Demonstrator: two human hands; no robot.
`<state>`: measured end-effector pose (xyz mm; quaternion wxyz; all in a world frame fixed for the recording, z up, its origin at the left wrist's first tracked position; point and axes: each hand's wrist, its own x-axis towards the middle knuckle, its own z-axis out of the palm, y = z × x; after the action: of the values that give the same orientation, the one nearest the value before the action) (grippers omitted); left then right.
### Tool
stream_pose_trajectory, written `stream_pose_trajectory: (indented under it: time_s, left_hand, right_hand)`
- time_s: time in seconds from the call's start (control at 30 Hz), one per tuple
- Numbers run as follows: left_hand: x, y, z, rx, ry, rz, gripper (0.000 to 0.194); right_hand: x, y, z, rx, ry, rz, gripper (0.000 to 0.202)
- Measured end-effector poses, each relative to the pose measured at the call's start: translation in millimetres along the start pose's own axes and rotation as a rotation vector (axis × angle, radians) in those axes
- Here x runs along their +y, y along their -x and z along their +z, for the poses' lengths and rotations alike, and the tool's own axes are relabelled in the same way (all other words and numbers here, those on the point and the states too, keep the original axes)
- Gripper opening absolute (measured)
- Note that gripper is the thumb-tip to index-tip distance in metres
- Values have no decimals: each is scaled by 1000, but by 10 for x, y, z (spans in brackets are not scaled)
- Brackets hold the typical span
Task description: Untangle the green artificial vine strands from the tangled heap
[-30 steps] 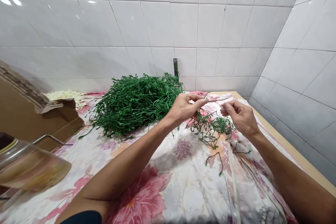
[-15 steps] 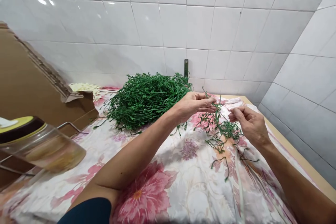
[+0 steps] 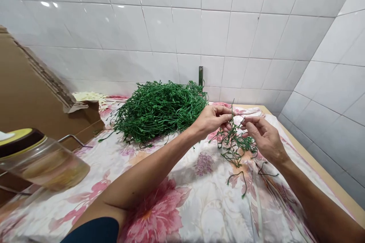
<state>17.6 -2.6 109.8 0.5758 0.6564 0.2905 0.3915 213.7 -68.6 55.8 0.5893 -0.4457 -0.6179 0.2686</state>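
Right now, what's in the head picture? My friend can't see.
A left hand pinches thin green strands beside the right hand, over a flowered cloth. A big green heap lies before a white tiled wall; a clear jar is at left.

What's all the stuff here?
Stem pile: one, green, centre
Stem clump: one, green, right of pile
Loose stems: a few, green, nearer camera
Floral cloth: one, white-pink, under stems
Table: one, tan, under cloth
Cardboard: some, brown, left
Jar: one, clear, front left
Wire: some, silver, by jar
Pale pieces: many, cream, back left
Tiled walls: two, white, back, right
Metal strip: one, dark, back wall
Sleeve: one, navy, bottom left
Left hand: one, centre, pinching thin stems
Right hand: one, beside the left
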Motion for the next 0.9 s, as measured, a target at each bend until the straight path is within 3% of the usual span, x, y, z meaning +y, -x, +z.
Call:
stream_pose_trajectory:
  time_s: [0.13, 0.27, 0.67, 0.9]
  left_hand:
    - [-129, -22, 127, 60, 70, -18, 6]
    - [-175, -16, 184, 38, 34, -9, 11]
    - [-71, 26, -24, -197, -310, 162, 20]
    - [21, 100, -10, -77, -566, 221, 18]
  right_hand:
    - [81, 39, 66, -131, 6, 1, 45]
    - [115, 61, 95, -156, 38, 45, 35]
    - [21, 1, -4, -127, 31, 69, 27]
    - [-33, 11, 4, -73, 149, 50, 28]
